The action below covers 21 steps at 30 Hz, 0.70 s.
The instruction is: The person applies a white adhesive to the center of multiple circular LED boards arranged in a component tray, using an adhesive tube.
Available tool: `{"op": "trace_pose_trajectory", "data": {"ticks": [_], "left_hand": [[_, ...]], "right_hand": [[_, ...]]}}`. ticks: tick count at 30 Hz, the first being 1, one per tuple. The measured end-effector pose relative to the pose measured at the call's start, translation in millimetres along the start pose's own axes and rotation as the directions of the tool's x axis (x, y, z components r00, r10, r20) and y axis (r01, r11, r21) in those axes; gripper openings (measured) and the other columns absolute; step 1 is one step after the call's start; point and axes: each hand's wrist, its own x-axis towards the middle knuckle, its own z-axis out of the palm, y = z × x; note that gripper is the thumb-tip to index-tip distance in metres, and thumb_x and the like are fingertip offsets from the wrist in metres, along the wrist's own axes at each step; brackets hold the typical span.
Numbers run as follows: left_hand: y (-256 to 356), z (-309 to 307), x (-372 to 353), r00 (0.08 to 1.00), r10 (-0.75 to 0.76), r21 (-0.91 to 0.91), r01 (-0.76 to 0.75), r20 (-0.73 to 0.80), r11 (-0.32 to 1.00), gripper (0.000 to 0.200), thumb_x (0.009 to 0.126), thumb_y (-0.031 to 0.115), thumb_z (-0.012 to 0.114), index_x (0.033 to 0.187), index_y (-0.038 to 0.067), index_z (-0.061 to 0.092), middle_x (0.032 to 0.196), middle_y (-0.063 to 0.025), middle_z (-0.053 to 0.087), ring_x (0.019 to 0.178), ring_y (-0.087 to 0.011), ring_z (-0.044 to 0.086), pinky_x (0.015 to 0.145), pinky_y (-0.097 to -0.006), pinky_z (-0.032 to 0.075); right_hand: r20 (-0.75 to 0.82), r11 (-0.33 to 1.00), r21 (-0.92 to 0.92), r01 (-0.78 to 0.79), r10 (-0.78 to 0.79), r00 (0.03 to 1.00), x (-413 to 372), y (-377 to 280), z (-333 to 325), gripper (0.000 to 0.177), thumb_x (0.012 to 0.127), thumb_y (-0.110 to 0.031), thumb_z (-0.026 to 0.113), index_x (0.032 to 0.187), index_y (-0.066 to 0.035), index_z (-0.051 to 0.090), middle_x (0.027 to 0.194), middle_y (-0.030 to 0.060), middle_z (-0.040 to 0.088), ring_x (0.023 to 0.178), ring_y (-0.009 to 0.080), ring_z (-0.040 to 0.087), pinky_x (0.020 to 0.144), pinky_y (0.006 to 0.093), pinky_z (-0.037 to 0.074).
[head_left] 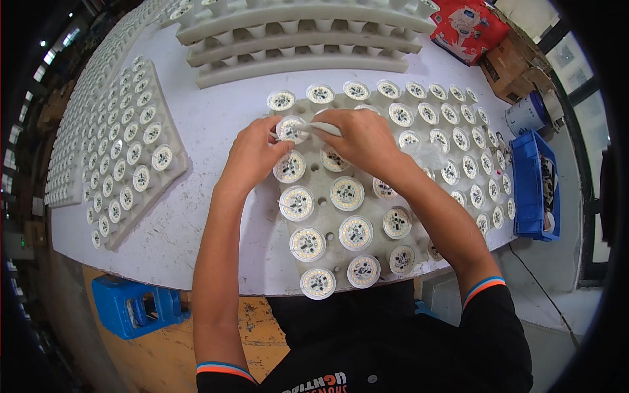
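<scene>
My left hand (pixel 257 152) pinches the rim of an LED bulb (pixel 290 130) in the left column of the foam tray (pixel 316 185), its thumb and fingers closed at the left side. Over that same bulb, my right hand (pixel 359 136) grips a white tapered nozzle (pixel 325 128), whose narrow tip reaches the round LED board. Something translucent (pixel 426 154), perhaps the body of the nozzle's container, shows behind my right hand. Several more open bulbs with round LED boards stand in rows, such as one bulb (pixel 346 193) below my hands. My right hand and forearm hide some of them.
Another tray of bulbs (pixel 171 171) lies to the left. Stacked foam trays (pixel 301 60) stand at the back. On the right are a blue crate (pixel 529 219), a white bucket (pixel 524 114), a red bag (pixel 464 29) and cardboard boxes (pixel 511 65). A blue stool (pixel 121 313) stands below the table.
</scene>
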Motion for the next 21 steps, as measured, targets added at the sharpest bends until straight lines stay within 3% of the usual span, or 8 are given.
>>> {"op": "trace_pose_trajectory", "data": {"ticks": [4, 8, 11, 12, 15, 18, 21], "left_hand": [[-7.0, -15.0, 5.0, 0.993, -0.033, 0.035, 0.037, -0.113, 0.999, 0.035, 0.083, 0.014, 0.072, 0.117, 0.003, 0.067, 0.098, -0.0085, 0.07, 0.084, -0.0139, 0.064, 0.075, -0.0294, 0.052], [-10.7, -20.4, 36.0, 0.936, 0.022, -0.038, -0.037, -0.353, 0.999, 0.02, 0.086, 0.014, 0.068, 0.102, 0.003, 0.072, 0.093, -0.0072, 0.07, 0.076, -0.0133, 0.061, 0.072, -0.0292, 0.051], [-14.5, -14.4, 59.7, 0.946, 0.129, 0.103, -0.102, -0.298, 0.989, 0.021, 0.084, 0.012, 0.068, 0.102, 0.003, 0.072, 0.09, -0.0088, 0.068, 0.075, -0.0165, 0.061, 0.073, -0.0307, 0.051], [-10.4, -14.2, 64.2, 0.966, 0.08, 0.121, -0.051, -0.247, 0.991, 0.022, 0.08, 0.011, 0.069, 0.101, 0.004, 0.072, 0.092, -0.0105, 0.067, 0.083, -0.0206, 0.062, 0.078, -0.034, 0.051], [-22.7, -8.5, 79.6, 0.971, 0.206, 0.26, -0.169, -0.121, 0.951, 0.023, 0.078, 0.011, 0.071, 0.101, 0.006, 0.073, 0.094, -0.0103, 0.067, 0.089, -0.0246, 0.061, 0.084, -0.0378, 0.049], [-28.8, -7.8, 90.5, 0.963, 0.268, 0.258, -0.266, 0.026, 0.929, 0.021, 0.077, 0.011, 0.072, 0.097, 0.008, 0.074, 0.097, -0.0096, 0.067, 0.095, -0.0276, 0.059, 0.088, -0.0399, 0.047], [-29.6, -6.9, 90.9, 0.959, 0.285, 0.26, -0.276, 0.003, 0.925, 0.014, 0.078, 0.01, 0.071, 0.091, 0.008, 0.073, 0.098, -0.009, 0.066, 0.096, -0.0282, 0.058, 0.089, -0.0397, 0.046]], "right_hand": [[-0.153, 0.991, 0.135, 0.012, 0.008, 0.988, -5.9, 8.6, -0.7, 0.026, 0.089, -0.032, 0.065, 0.108, -0.016, 0.071, 0.085, 0.0128, 0.071, 0.075, 0.0338, 0.067, 0.066, 0.0454, 0.051], [-0.21, 0.984, 0.177, 0.033, 0.005, 0.978, -6.9, 13.0, 1.6, 0.025, 0.089, -0.03, 0.065, 0.109, -0.016, 0.071, 0.085, 0.0119, 0.072, 0.075, 0.0338, 0.068, 0.066, 0.045, 0.052], [-0.163, 0.983, 0.185, -0.014, 0.044, 0.986, -8.4, 12.2, -2.1, 0.025, 0.089, -0.03, 0.066, 0.109, -0.016, 0.071, 0.086, 0.0119, 0.072, 0.076, 0.0337, 0.068, 0.067, 0.0444, 0.052], [-0.166, 0.981, 0.192, -0.017, 0.05, 0.985, -8.9, 12.6, -2.7, 0.025, 0.089, -0.03, 0.066, 0.109, -0.016, 0.071, 0.087, 0.0118, 0.072, 0.077, 0.0337, 0.068, 0.067, 0.0442, 0.052], [-0.173, 0.978, 0.209, -0.019, 0.056, 0.983, -11.1, 13.5, -2.1, 0.024, 0.089, -0.03, 0.066, 0.108, -0.015, 0.072, 0.088, 0.0116, 0.072, 0.078, 0.0337, 0.068, 0.068, 0.0439, 0.052], [-0.175, 0.978, 0.21, -0.001, 0.038, 0.984, -10.8, 12.9, -2.0, 0.024, 0.088, -0.03, 0.067, 0.107, -0.015, 0.072, 0.088, 0.0116, 0.072, 0.079, 0.0336, 0.068, 0.069, 0.0439, 0.052], [-0.175, 0.977, 0.213, 0.004, 0.034, 0.984, -10.8, 12.0, -2.2, 0.023, 0.088, -0.028, 0.068, 0.105, -0.014, 0.072, 0.088, 0.0117, 0.072, 0.077, 0.0327, 0.068, 0.067, 0.0421, 0.052]]}}
